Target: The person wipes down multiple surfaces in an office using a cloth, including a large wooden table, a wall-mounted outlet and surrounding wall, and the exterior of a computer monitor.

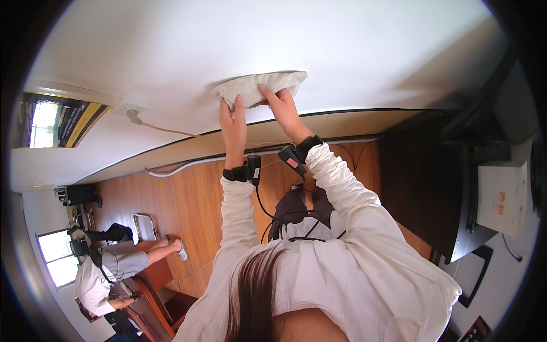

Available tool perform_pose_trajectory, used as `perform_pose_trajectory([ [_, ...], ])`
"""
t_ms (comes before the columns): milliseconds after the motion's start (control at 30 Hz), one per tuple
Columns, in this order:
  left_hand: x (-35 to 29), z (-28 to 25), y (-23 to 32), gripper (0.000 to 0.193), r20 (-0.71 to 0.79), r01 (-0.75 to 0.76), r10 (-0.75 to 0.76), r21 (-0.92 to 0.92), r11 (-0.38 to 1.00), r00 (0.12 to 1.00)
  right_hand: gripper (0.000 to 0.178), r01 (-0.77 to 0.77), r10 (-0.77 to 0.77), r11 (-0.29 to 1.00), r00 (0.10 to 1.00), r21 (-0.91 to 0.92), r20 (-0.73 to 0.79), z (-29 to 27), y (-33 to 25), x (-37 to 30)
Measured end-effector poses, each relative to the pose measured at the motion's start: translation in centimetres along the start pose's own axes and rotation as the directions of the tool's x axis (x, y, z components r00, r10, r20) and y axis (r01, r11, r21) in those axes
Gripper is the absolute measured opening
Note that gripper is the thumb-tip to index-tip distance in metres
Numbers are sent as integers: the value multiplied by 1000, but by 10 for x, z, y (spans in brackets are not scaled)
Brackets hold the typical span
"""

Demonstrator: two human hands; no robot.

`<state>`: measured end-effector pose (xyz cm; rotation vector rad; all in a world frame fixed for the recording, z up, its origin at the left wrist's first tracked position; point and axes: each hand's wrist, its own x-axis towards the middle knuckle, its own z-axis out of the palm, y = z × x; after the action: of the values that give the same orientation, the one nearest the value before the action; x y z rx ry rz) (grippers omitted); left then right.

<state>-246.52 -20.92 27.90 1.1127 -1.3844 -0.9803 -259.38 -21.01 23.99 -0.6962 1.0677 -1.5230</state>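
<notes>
A pale grey cloth (256, 90) lies bunched flat against the white wall (364, 62) in front of me. My left hand (233, 122) grips its lower left part, thumb on the front and the other fingers partly hidden. On the cloth's right side, my right hand (282, 109) pinches it, with its thumb over the front and the remaining fingers mostly out of sight behind. Both arms reach up in white sleeves. Each wrist wears a black strap with a small black device, and a dark cable hangs from the left one.
Left of the cloth, a plug sits in a wall socket (130, 107), its cord running right along the wall. Beyond is a dark and yellow poster (65, 121). A large black cabinet (421, 194) and a white box (501, 196) stand right. Another person (108, 279) is lower left.
</notes>
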Motion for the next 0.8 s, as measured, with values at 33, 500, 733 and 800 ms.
perform_pose_trajectory([
  [33,5,5,4,33,18,-17,18,-33,999,1000,39,-19,19,999,1000,-31,-2,-2,0,4],
  [500,-1,1,-47,45,251,155,-120,-127,980,961,46,-21,50,897,997,-442,53,-29,11,-41],
  [733,-19,11,-67,44,512,53,-118,139,989,851,47,21,-56,971,988,-236,-144,-40,35,-67],
  [800,-27,17,-51,38,557,-46,-53,162,986,829,51,-39,-1,973,985,-226,-174,-59,41,-80],
])
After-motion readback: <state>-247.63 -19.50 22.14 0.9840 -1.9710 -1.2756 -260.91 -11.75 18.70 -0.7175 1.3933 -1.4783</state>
